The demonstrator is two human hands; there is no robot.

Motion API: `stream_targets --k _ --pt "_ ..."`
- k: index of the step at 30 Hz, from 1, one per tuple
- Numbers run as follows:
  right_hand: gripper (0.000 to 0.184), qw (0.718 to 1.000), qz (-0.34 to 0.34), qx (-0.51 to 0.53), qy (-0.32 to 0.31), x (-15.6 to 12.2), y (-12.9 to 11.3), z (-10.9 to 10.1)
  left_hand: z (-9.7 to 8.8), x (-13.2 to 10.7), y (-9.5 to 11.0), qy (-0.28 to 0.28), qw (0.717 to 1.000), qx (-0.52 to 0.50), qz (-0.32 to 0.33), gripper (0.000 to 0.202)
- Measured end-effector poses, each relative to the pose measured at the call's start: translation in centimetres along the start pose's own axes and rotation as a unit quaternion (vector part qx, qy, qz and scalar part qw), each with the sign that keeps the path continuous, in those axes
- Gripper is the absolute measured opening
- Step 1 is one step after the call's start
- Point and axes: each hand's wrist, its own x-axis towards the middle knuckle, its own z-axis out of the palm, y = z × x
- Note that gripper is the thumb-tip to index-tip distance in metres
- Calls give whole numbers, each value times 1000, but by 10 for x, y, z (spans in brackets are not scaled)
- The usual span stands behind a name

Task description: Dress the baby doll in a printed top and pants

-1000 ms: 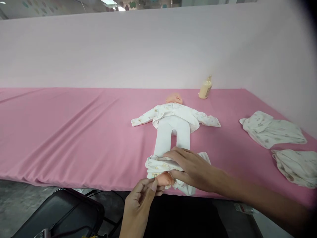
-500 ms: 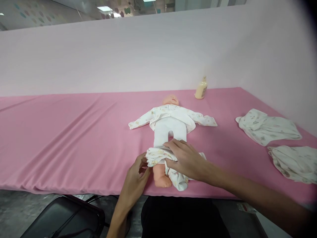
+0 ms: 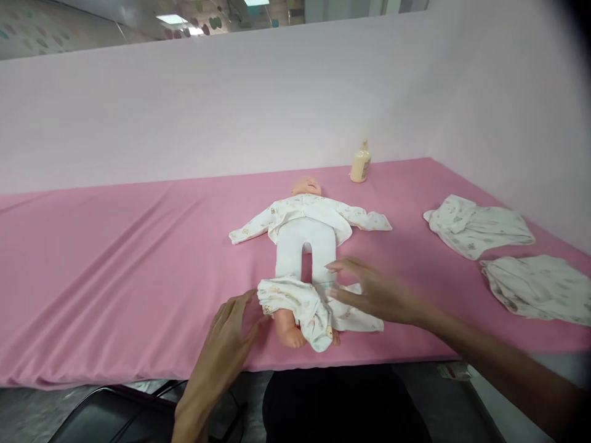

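Observation:
A baby doll (image 3: 305, 231) lies on its back on the pink table cover (image 3: 115, 258), head away from me, in a white printed top and white tights. Printed white trousers (image 3: 305, 304) are bunched around its lower legs, and one bare foot (image 3: 289, 332) sticks out near the table's front edge. My left hand (image 3: 228, 335) hovers just left of the bunched trousers, fingers spread, holding nothing. My right hand (image 3: 369, 292) is open over the right side of the trousers, fingers extended toward the doll's right leg, slightly blurred.
A cream lotion bottle (image 3: 360, 165) stands by the back wall. Two folded printed garments lie at the right, one further back (image 3: 475, 224) and one nearer (image 3: 530, 289). A black chair (image 3: 115, 415) stands below the table's front edge at left.
Both hands have let go of the trousers and the doll's foot and opened. The left hand drew back to the left, the right hand shifted right. The camera view turned slightly right.

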Motion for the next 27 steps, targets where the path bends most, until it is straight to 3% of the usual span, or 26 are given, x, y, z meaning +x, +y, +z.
stream_targets --k 3,5,7,10,13,15,20,24,27 --pt "45 996 63 43 -44 -21 20 -9 -4 -18 21 22 1000 9 1 54" --pt "48 994 66 37 -74 -33 26 -3 -7 -21 39 35 998 16 58 56" --pt "41 997 40 -9 -69 -43 24 8 -10 -15 55 27 991 35 125 56" --pt "17 997 25 -59 -42 -50 14 19 -12 5 66 -23 975 83 207 46" --pt "17 997 68 21 -22 -53 0 11 -10 23 63 -38 964 118 235 27" --pt "20 988 99 120 8 -56 -9 0 -6 30 58 0 973 118 197 21" --pt "28 928 218 289 89 -81 -13 -15 9 32 57 84 995 59 -2 25" --pt "29 916 278 211 198 -105 3 -12 14 35 64 97 991 64 -67 28" --pt "27 951 239 154 124 -109 14 -9 11 38 67 115 991 62 -41 20"
